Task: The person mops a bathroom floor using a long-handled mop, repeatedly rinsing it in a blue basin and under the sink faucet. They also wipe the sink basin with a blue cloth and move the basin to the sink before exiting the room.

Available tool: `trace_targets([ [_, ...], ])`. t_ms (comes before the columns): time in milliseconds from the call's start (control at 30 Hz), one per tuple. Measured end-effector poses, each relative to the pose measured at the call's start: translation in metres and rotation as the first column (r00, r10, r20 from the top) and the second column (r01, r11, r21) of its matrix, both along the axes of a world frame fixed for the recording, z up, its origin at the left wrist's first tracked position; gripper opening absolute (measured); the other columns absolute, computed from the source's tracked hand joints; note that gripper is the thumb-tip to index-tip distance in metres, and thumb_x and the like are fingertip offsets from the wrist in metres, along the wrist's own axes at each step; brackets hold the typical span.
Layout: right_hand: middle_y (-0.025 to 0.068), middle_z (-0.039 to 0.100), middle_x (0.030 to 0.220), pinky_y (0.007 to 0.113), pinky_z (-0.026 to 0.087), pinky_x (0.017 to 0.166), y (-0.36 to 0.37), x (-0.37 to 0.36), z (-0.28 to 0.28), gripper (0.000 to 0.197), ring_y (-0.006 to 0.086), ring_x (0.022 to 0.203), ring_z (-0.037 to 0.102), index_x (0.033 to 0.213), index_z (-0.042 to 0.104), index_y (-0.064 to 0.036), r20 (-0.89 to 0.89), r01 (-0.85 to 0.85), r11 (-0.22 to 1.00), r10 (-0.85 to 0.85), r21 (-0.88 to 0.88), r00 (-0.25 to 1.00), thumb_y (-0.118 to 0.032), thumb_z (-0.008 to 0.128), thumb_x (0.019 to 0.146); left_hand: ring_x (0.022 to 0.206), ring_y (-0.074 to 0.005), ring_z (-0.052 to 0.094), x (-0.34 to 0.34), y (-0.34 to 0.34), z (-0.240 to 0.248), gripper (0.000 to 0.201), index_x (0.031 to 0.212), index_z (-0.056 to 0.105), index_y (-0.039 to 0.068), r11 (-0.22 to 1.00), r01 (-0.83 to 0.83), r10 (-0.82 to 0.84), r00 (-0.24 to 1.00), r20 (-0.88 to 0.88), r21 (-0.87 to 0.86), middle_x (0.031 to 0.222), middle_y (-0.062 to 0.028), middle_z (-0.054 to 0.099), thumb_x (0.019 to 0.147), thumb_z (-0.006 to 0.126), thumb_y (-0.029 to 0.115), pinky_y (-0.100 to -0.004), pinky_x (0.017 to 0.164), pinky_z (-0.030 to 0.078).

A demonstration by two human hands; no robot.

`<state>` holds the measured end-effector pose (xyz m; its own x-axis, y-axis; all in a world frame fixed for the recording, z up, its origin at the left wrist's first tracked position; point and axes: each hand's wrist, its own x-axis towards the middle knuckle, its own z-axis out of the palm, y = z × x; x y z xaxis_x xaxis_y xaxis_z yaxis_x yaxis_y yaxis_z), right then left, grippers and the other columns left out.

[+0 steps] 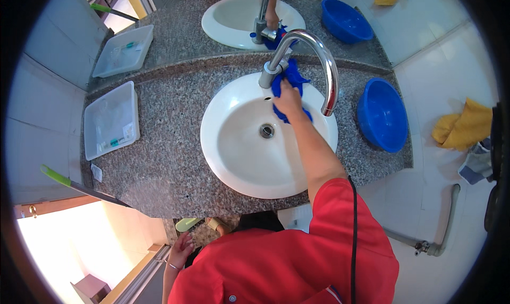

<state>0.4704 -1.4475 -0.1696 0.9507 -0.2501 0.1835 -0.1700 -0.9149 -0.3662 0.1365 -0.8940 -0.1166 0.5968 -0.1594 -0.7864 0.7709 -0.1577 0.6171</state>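
Note:
My right hand (288,99) is closed on a blue cloth (292,73), pressing it against the back rim of the white oval sink (223,171). The cloth bunches around the right side of the chrome tap's (332,70) base, and part of it hangs down the basin wall below my fingers. Over the right part of the basin arches the tap's tall curved spout. At the lower left, away from the counter, my left hand (182,248) hangs beside my body with its fingers loosely bent and apart, nothing visible in it.
A blue plastic basin (383,115) stands right of the sink on the speckled granite counter (164,144). On the left lies a white tray (111,121) with small items inside. A green-tipped handle (56,175) leans at the left edge. Yellow cloth (465,126) hangs at right; a mirror rises behind.

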Motion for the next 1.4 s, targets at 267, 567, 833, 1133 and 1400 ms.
trace_targets([
  [267,0.0221,0.059,0.115,0.038,0.044,0.092,0.058,-0.049,0.022,0.053,0.0353,0.106,0.057,0.122,0.052,0.0013,0.122,-0.108,0.701,0.030,0.705,0.992,-0.015,0.058,0.073,0.110,-0.0163,0.053,0.020,-0.023,0.010,0.055,0.138,0.039,0.008,1.000,0.018,-0.018,0.999,-0.033,0.009,0.123,-0.0095,0.054,0.088,0.062,0.011,-0.0296,0.093,0.045],
  [567,0.0134,0.061,0.114,0.044,0.045,0.086,0.139,0.034,0.037,0.044,0.0367,0.101,0.056,0.110,0.057,-0.0071,-0.082,-0.371,0.914,0.387,0.162,0.918,-0.020,0.061,0.068,0.112,-0.0178,0.052,0.004,-0.011,0.019,0.054,0.137,0.040,0.005,0.988,-0.142,0.143,0.990,0.017,-0.066,0.121,-0.0094,0.055,0.087,0.061,0.007,-0.0303,0.098,0.041],
  [833,0.0123,0.067,0.092,0.044,0.049,0.076,0.243,-0.121,0.033,0.032,0.0336,0.090,0.062,0.095,0.066,-0.0125,-0.299,-0.821,0.351,0.926,0.451,0.232,-0.017,0.062,0.064,0.112,-0.0176,0.052,-0.021,0.005,0.021,0.052,0.136,0.041,0.005,0.981,-0.144,0.148,0.989,0.028,-0.127,0.122,-0.0106,0.054,0.088,0.060,0.009,-0.0302,0.097,0.041],
  [1133,0.0151,0.068,0.097,0.033,0.048,0.080,0.116,-0.228,0.100,0.045,0.0230,0.089,0.063,0.108,0.064,-0.0032,-0.482,-0.245,0.614,0.762,0.750,0.433,-0.014,0.062,0.064,0.103,-0.0141,0.056,-0.048,0.077,0.008,0.051,0.136,0.043,0.009,0.989,-0.145,0.147,0.987,0.064,-0.037,0.120,-0.0062,0.058,0.088,0.060,0.015,-0.0273,0.082,0.044],
  [1400,0.0118,0.067,0.096,0.032,0.050,0.079,-0.031,-0.179,0.187,0.043,0.0205,0.087,0.064,0.110,0.062,-0.0013,-0.474,0.099,0.848,0.190,0.520,0.860,-0.013,0.059,0.069,0.099,-0.0121,0.058,-0.043,0.081,0.009,0.051,0.135,0.043,0.008,0.983,-0.183,0.182,0.982,0.059,0.014,0.117,-0.0050,0.059,0.088,0.060,0.016,-0.0227,0.076,0.043],
])
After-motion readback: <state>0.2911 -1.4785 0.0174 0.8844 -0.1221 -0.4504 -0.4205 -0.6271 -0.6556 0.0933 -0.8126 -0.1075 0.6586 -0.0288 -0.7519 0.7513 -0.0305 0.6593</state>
